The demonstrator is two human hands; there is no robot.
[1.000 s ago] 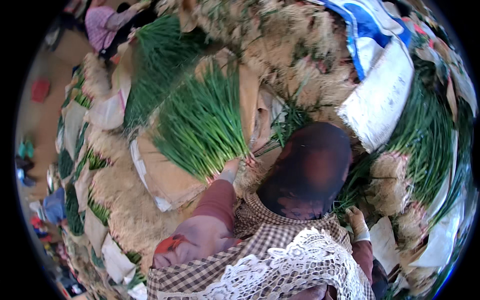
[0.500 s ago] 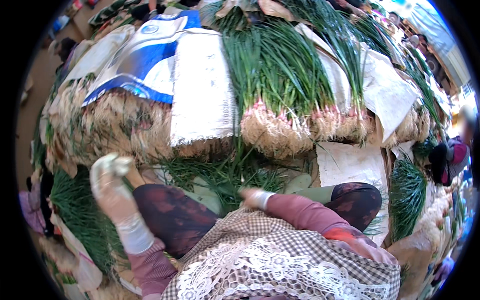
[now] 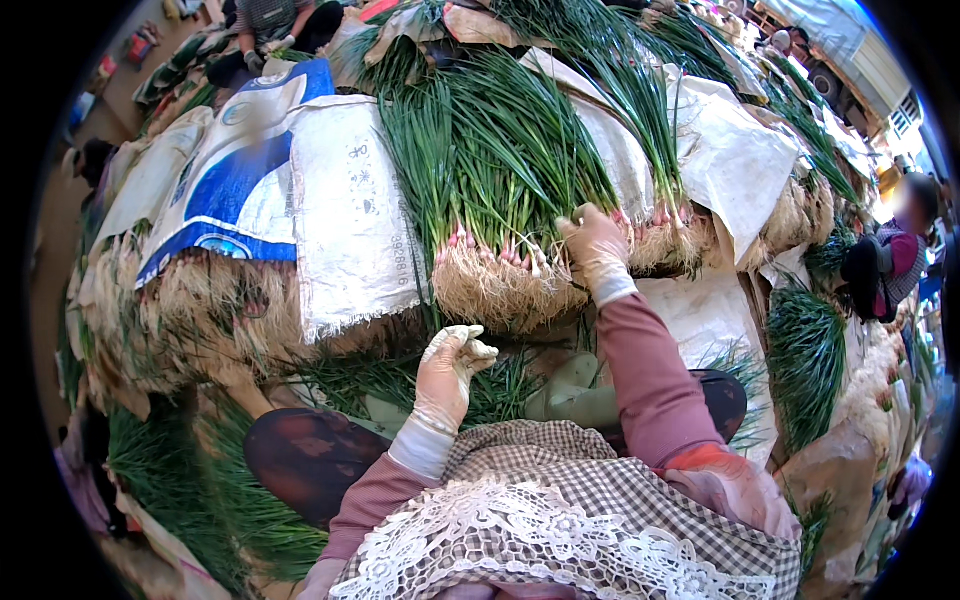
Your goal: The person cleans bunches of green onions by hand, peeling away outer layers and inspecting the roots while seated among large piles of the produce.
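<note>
A thick row of spring onions (image 3: 500, 160) lies in front of me, with long green leaves pointing away. Their pinkish bulbs and pale, stringy roots (image 3: 500, 285) face me. My right hand (image 3: 597, 243), in a pale glove, reaches out to the bulb end at the right of this row. Its fingers are closed on stems there, and the fingertips are partly hidden among them. Nearer my body and lower, my left hand (image 3: 452, 372) is raised in a whitish glove. Its fingers curl in toward the thumb, and nothing shows in them.
White sacks (image 3: 355, 220) and a blue-and-white sack (image 3: 235, 195) cover the heap's left part. Loose green leaves (image 3: 490, 390) lie around my green boots (image 3: 565, 388). More bundled greens lie at left (image 3: 170, 480) and right (image 3: 805, 345). Other people sit at far left (image 3: 270, 30) and right (image 3: 895, 260).
My right hand has gone from my lap out to the onion bulbs. My left hand has moved rightward from beside my left knee to before my body. The view has shifted slightly.
</note>
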